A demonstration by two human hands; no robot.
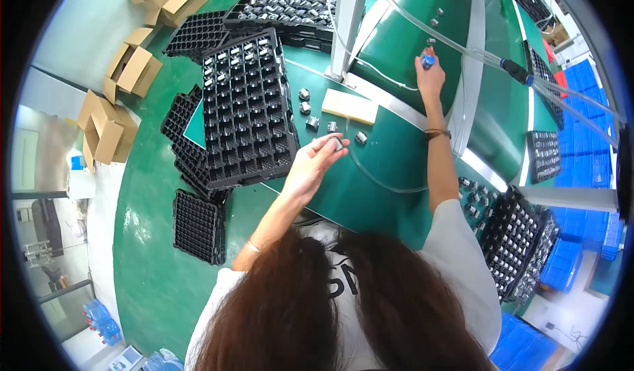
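Between the fingertips of my left hand (314, 165) is a small metal part (338, 144), silver and block-shaped, pinched over the green table (389, 156). My right hand (430, 79) is stretched far forward over the green belt surface (409, 37), its fingers closed round a small blue object (428, 61) whose kind I cannot make out. Just beyond it lies another little metal part (431, 41). Several loose parts stand near my left hand, one of them (360, 138) to its right. Behind them rests a pale yellow block (350, 106).
A black compartment tray (247, 123), partly filled, leans at left over stacked trays (188, 133). A full tray (284, 6) sits at the back. More filled trays (518, 245) are at right. A metal post (348, 27) and clear hoses (456, 37) cross near my right arm. Open cartons (109, 130) stand far left.
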